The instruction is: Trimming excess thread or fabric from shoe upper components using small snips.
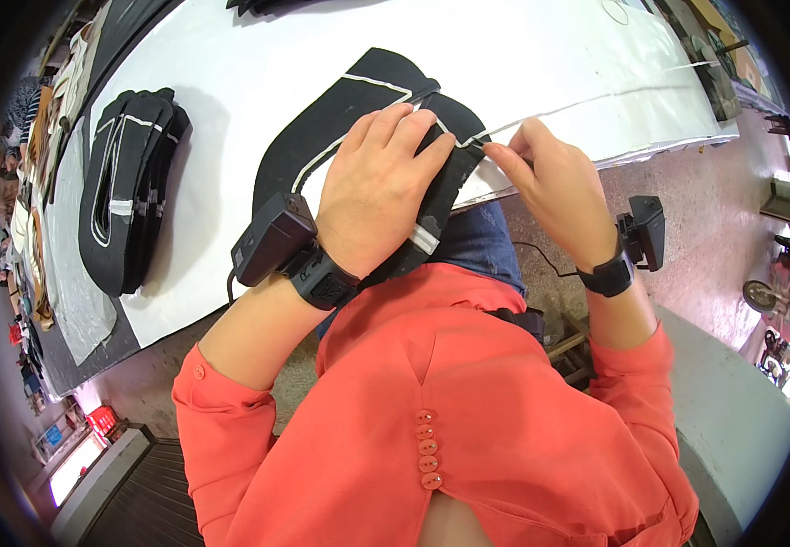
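A flat black curved piece (pixel 287 146), shaped like a shoe upper, lies at the near edge of the white-covered table. Thin white lines follow its inner edge. My left hand (pixel 375 182) rests palm down across it, fingers stretched out and pressing on it. At its right corner, my right hand (pixel 550 178) pinches with thumb and fingertips; whether they hold the edge or the thin white strip (pixel 614 95) is too small to tell. That strip runs from this corner toward the table's far right. A small whitish patch (pixel 424 240) marks the piece's near end.
Left on the white table top (pixel 204 210) stands a stack of similar black pieces (pixel 135 187) with white trim. Another dark piece (pixel 267 5) shows at the top edge. Scraps (pixel 44 210) pile up along the far left. A motorbike (pixel 778 292) is on the floor at right.
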Available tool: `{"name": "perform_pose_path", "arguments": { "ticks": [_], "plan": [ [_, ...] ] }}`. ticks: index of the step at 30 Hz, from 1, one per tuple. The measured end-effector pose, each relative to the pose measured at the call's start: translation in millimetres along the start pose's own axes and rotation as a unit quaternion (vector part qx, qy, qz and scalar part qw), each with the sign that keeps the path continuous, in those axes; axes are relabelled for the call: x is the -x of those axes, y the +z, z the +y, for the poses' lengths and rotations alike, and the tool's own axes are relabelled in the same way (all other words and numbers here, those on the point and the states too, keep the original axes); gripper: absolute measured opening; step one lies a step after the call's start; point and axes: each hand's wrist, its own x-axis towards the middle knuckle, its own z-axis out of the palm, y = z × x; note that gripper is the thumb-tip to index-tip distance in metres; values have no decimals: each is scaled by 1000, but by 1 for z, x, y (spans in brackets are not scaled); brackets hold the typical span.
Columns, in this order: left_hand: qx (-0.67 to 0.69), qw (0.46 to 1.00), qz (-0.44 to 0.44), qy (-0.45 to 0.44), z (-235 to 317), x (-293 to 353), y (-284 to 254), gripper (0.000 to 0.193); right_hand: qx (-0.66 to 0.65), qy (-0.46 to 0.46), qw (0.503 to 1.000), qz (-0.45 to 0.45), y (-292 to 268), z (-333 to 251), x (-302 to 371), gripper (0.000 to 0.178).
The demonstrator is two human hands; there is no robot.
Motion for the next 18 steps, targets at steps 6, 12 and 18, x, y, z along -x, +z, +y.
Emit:
{"name": "perform_pose_path", "arguments": {
  "ticks": [6, 12, 18],
  "plan": [
    [5, 1000, -2, -3, 0, 2, 3, 50, -104, 6, 994, 14, 4, -4, -4, 38],
    [-3, 1000, -2, 3, -1, -1, 0, 51, -31, 31, 997, -56, -13, -5, -2, 39],
    [1, 1000, 4, -1, -2, 0, 4, 51, -48, 3, 999, -5, 1, -4, -7, 39]
  ]
}}
